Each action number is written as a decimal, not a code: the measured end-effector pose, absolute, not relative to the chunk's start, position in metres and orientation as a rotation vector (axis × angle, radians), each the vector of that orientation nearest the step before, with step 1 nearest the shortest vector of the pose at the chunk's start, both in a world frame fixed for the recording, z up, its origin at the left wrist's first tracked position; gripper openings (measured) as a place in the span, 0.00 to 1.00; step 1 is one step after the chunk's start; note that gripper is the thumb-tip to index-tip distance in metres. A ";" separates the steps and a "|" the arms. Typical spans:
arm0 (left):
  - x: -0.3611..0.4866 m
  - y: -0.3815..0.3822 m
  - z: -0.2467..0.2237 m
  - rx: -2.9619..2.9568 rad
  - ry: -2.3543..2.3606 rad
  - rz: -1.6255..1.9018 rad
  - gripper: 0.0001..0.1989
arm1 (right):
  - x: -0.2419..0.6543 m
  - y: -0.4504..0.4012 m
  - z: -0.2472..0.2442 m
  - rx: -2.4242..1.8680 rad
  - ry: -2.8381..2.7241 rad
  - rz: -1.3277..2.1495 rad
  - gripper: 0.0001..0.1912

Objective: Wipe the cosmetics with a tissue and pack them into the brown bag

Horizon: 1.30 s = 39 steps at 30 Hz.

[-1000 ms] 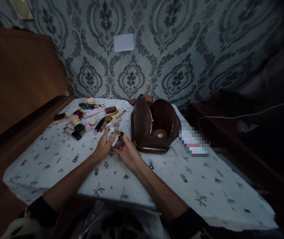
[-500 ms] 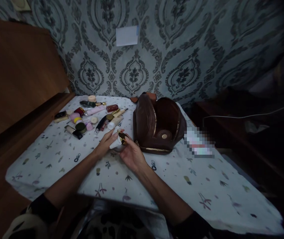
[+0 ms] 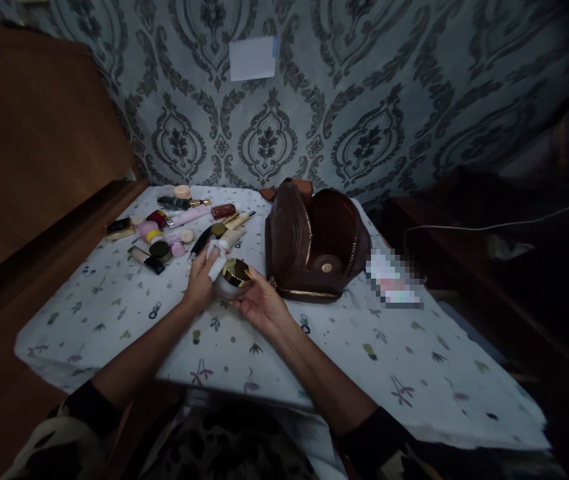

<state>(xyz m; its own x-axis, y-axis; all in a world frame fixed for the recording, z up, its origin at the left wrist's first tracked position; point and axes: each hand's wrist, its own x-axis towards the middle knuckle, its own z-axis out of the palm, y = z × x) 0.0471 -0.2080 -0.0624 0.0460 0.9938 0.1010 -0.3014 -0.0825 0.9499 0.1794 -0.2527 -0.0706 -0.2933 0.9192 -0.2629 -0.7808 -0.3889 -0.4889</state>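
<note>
My right hand [image 3: 260, 303] holds a small jar [image 3: 233, 279] with a shiny gold lid, tilted over the patterned cloth. A crumpled white tissue [image 3: 217, 259] is pinched in my left hand [image 3: 199, 279], right beside the jar. To the right of my hands a brown leather bag [image 3: 289, 237] lies with its zipped mouth open. Several cosmetics are spread to the left and behind my hands, among them a dark green round container [image 3: 160, 251], a pink tube [image 3: 192, 217] and a dark red case [image 3: 223, 211].
The table's white cloth [image 3: 374, 373] has a plant print. A wooden panel [image 3: 39, 133] stands at the left, and a patterned wall rises behind. A blurred-out item [image 3: 395, 280] lies right of the bag, with a thin white cable [image 3: 489, 233] beyond.
The jar has turned so its gold lid shows more fully. My left hand has moved slightly left with the tissue, off the lid. The whole view has shifted slightly.
</note>
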 end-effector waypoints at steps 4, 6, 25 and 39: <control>0.048 -0.207 -0.060 1.024 0.861 1.244 0.23 | 0.179 -0.253 -0.069 -0.566 -0.345 1.922 0.12; 0.047 -0.209 -0.059 1.066 0.767 1.097 0.25 | 0.180 -0.253 -0.069 -0.542 -0.322 1.914 0.12; 0.047 -0.214 -0.066 1.371 0.824 1.270 0.23 | 0.184 -0.258 -0.060 -0.457 -0.317 1.968 0.13; 0.050 -0.215 -0.062 1.182 0.656 1.044 0.28 | 0.185 -0.257 -0.054 -0.427 -0.283 1.983 0.14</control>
